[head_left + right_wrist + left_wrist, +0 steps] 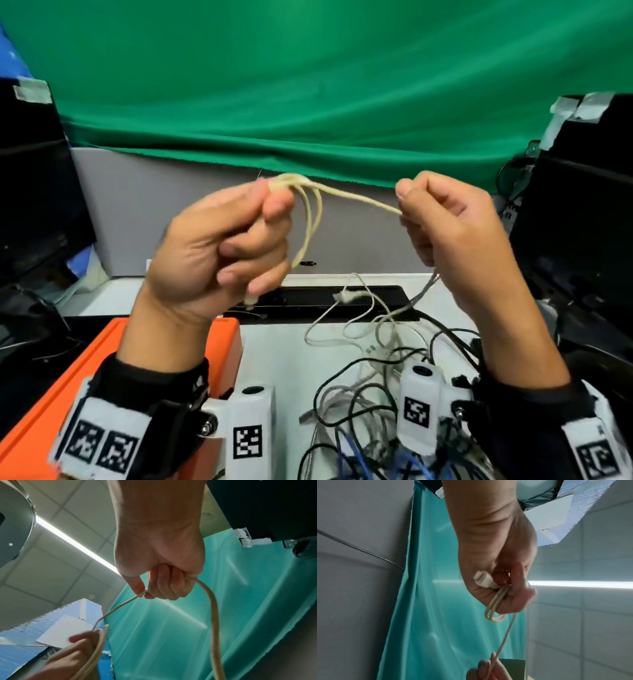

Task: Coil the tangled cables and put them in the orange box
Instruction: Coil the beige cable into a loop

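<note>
Both hands are raised above the table with a cream cable (356, 198) stretched between them. My left hand (236, 236) pinches a small bundle of its loops (310, 226) between thumb and fingers; the cable's white plug (483, 580) sits in that palm. My right hand (445, 219) pinches the cable's free run (120, 607), which passes through the fist and hangs down (214, 622) towards the table. The orange box (102, 356) lies at lower left, under my left forearm. A tangle of black, white, grey and blue cables (387, 394) lies on the table at lower right.
A black flat bar (301, 301) lies across the white table behind the tangle. Dark monitors (30, 192) (589, 212) stand at both sides. A green cloth (308, 85) hangs behind, above a grey partition (164, 212).
</note>
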